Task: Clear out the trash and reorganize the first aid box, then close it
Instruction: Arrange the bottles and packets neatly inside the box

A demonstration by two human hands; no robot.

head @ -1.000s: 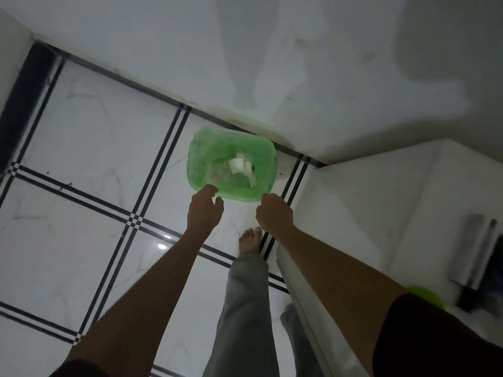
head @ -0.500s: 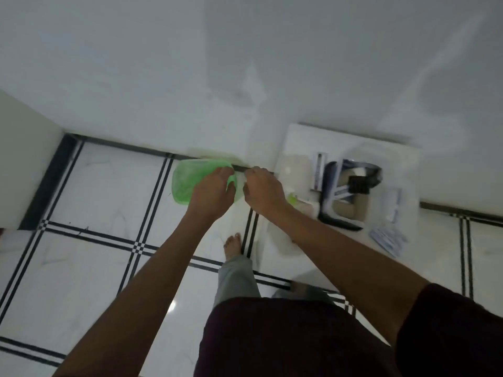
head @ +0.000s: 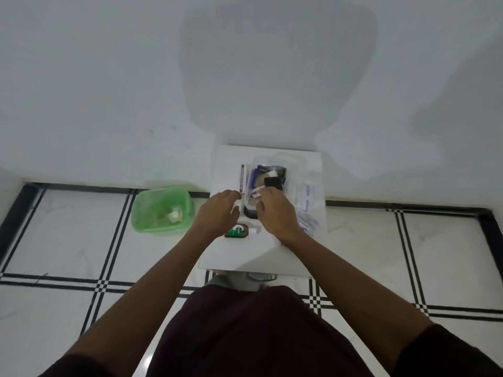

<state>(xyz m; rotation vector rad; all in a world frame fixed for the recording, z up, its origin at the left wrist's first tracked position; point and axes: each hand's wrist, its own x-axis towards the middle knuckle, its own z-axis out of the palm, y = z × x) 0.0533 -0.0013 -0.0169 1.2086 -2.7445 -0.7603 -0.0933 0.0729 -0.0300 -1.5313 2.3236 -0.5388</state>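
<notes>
Both grips look empty: the left hand loosely curled, the right hand reaching over the still-open first aid box on the tabletop. Trash sits in the green bin further left; sorting and closing seemingly remain.

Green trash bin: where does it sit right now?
In the head view, the green trash bin stands on the tiled floor against the wall, left of the white table.
</notes>
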